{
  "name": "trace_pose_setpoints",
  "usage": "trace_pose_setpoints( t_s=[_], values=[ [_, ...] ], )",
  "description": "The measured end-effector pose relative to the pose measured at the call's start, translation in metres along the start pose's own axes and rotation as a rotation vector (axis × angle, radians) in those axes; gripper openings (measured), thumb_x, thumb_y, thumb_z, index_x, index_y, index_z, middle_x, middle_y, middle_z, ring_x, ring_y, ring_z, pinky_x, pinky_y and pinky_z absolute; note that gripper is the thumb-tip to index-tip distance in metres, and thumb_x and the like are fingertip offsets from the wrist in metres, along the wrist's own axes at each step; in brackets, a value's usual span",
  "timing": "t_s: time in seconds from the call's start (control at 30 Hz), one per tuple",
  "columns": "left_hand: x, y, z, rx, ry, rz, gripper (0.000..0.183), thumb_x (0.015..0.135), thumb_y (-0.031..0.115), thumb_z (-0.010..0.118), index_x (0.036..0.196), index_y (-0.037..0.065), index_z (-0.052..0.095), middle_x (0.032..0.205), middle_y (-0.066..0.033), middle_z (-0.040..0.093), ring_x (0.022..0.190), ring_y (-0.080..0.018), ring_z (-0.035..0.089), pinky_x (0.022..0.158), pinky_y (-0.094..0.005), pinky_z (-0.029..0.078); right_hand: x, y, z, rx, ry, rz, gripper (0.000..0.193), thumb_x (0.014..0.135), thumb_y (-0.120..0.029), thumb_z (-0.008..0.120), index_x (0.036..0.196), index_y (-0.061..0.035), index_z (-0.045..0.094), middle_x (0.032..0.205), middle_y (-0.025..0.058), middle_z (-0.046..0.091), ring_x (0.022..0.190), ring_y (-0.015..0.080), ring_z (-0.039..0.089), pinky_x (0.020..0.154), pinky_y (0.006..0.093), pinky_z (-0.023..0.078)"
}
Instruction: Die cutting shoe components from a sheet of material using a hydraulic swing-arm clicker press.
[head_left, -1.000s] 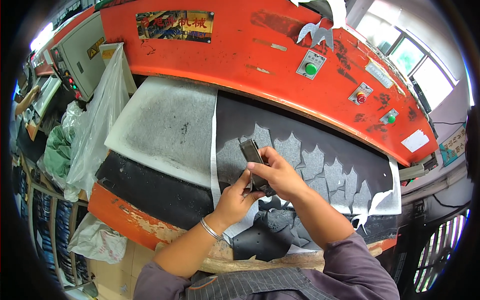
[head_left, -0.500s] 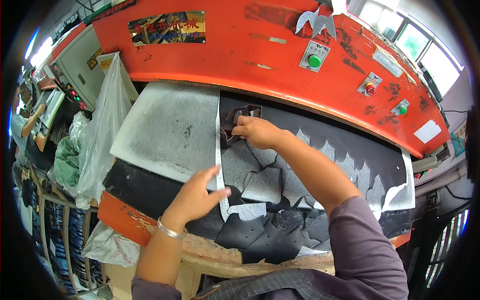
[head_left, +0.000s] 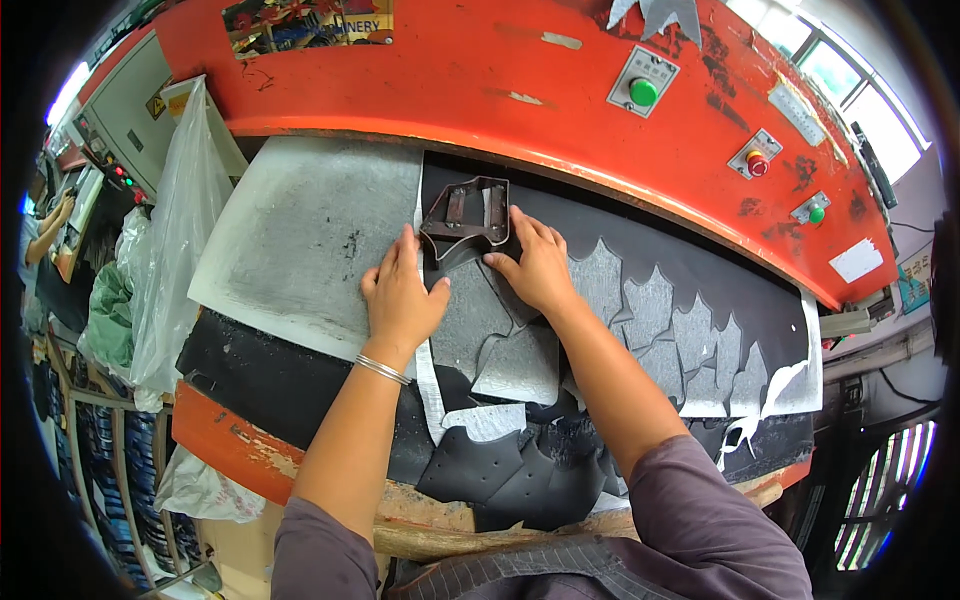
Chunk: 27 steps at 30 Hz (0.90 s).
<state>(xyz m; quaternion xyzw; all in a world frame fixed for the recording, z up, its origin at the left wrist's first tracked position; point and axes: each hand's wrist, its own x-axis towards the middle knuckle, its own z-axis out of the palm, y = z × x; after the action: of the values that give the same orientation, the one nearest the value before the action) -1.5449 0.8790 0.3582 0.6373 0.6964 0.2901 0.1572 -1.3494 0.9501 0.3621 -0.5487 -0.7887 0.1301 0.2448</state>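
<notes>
A dark metal cutting die (head_left: 466,232) with an angular outline and inner braces lies on a black sheet (head_left: 590,215) near its left edge. My right hand (head_left: 538,265) holds the die's right near corner, fingers along the side and thumb at the near edge. Beside the die's left side is my left hand (head_left: 405,303), its fingers stretched out; I cannot tell whether the fingertips touch the metal. Grey-faced cut pieces (head_left: 520,362) lie in rows just nearer and to the right.
Behind the sheet runs the red press beam (head_left: 500,95), with a green button (head_left: 643,92) and a red button (head_left: 757,164). A worn white board (head_left: 310,235) lies left. Black perforated pieces (head_left: 480,462) sit at the near edge. Plastic bags (head_left: 170,250) hang left; a person works far left.
My right hand has shifted from atop the die to its right corner, and the die has turned. My left hand has moved up beside it. The view has shifted slightly.
</notes>
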Motion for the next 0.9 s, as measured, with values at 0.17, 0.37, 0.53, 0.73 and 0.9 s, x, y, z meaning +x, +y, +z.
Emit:
trace_pose_setpoints(
  t_s=[0.17,0.37,0.53,0.73,0.9],
  values=[
    [0.0,-0.003,0.003,0.018,0.074,0.045,0.082,0.078,0.023,0.069,0.144,-0.001,0.028,0.133,-0.0143,0.054,0.128,-0.0251,0.044,0.103,-0.0436,0.024,0.001,0.001,0.003,0.016,0.023,-0.054,0.071,0.078,-0.031,0.073,0.135,0.0013,0.045,0.13,0.0235,0.052,0.125,0.0347,0.047,0.109,0.0481,0.026],
    [0.004,-0.001,0.007,0.013,0.093,0.076,0.077,0.079,0.023,0.068,0.143,0.0,0.031,0.131,-0.0141,0.056,0.124,-0.0244,0.05,0.104,-0.0417,0.026,0.004,0.012,0.005,0.01,0.051,-0.093,0.067,0.08,-0.031,0.071,0.134,-0.0003,0.047,0.132,0.0206,0.052,0.123,0.0358,0.047,0.107,0.0453,0.03],
    [0.0,0.001,0.005,0.03,0.074,0.068,0.075,0.08,0.024,0.067,0.142,-0.001,0.032,0.132,-0.0125,0.056,0.126,-0.0226,0.048,0.105,-0.041,0.026,0.003,0.01,0.003,0.002,0.025,-0.087,0.066,0.082,-0.029,0.069,0.135,0.0009,0.045,0.132,0.0209,0.052,0.124,0.0359,0.047,0.107,0.0451,0.03],
    [-0.002,0.011,0.002,0.064,0.082,0.088,0.075,0.081,0.025,0.066,0.142,-0.001,0.031,0.133,-0.0129,0.055,0.128,-0.0219,0.047,0.105,-0.0405,0.026,0.0,0.007,-0.005,-0.039,-0.001,-0.055,0.068,0.085,-0.031,0.066,0.139,0.0012,0.04,0.133,0.0217,0.051,0.127,0.0357,0.044,0.109,0.0463,0.028],
    [-0.01,0.006,0.0,-0.002,0.134,0.115,0.078,0.081,0.022,0.067,0.143,-0.002,0.028,0.132,-0.0164,0.056,0.119,-0.0262,0.054,0.102,-0.0405,0.033,-0.013,0.0,-0.033,0.026,-0.011,-0.047,0.073,0.082,-0.03,0.07,0.139,0.0028,0.039,0.133,0.025,0.049,0.131,0.0347,0.041,0.111,0.046,0.027]
  ],
)
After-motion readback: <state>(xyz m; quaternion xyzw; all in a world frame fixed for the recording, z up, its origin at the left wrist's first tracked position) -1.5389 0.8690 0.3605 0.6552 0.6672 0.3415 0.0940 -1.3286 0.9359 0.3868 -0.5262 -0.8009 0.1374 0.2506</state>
